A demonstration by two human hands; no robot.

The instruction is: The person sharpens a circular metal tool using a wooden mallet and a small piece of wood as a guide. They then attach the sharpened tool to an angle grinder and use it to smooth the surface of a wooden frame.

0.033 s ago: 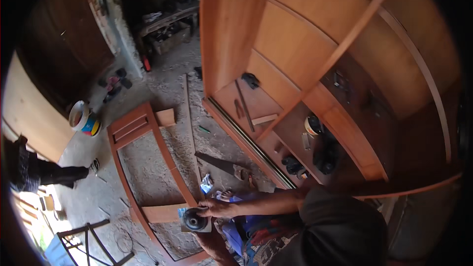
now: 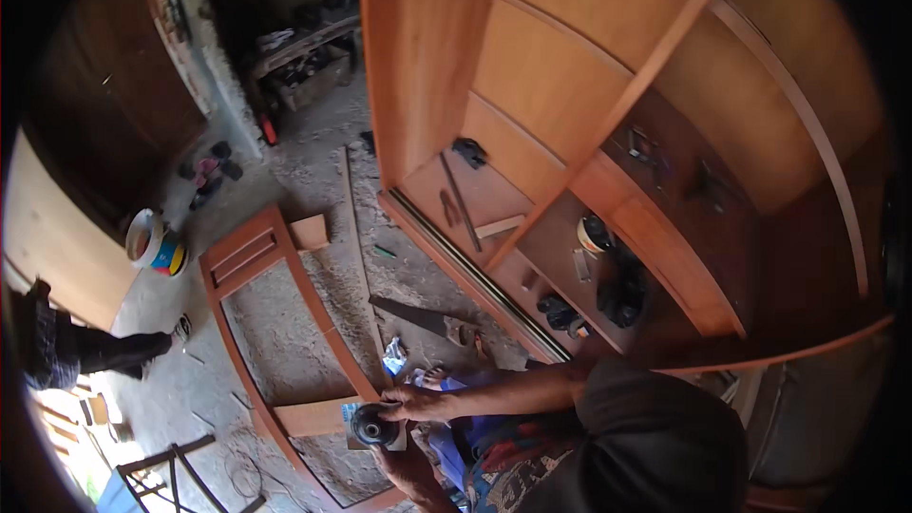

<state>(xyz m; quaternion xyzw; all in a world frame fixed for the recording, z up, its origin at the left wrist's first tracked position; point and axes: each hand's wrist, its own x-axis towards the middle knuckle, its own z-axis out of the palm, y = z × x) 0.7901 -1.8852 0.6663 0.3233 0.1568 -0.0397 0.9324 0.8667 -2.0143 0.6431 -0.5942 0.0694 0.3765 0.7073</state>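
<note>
A power tool [image 2: 374,426] with a round black top and a pale square base sits on the reddish wooden frame [image 2: 318,323]. My right hand [image 2: 416,404] reaches in from the right and is closed on the tool's side. My left hand [image 2: 404,465] is on its near side, fingers partly hidden under and behind the tool, so their hold cannot be made out. A crosspiece [image 2: 313,418] of the frame runs left from the tool. Close by on the floor lie a handsaw [image 2: 413,315] and a crumpled blue-and-white packet [image 2: 394,357].
A large wooden cabinet [image 2: 432,57] stands at the right, with pliers [image 2: 449,206], a wood strip [image 2: 500,226] and black bags inside. At the left are a paint bucket [image 2: 157,242] and another person's leg [image 2: 123,347]. A dark metal frame [image 2: 180,475] stands at lower left.
The surroundings have shifted slightly to the left in the picture as my head turned a little. My hands and the power tool stay almost in place on the frame.
</note>
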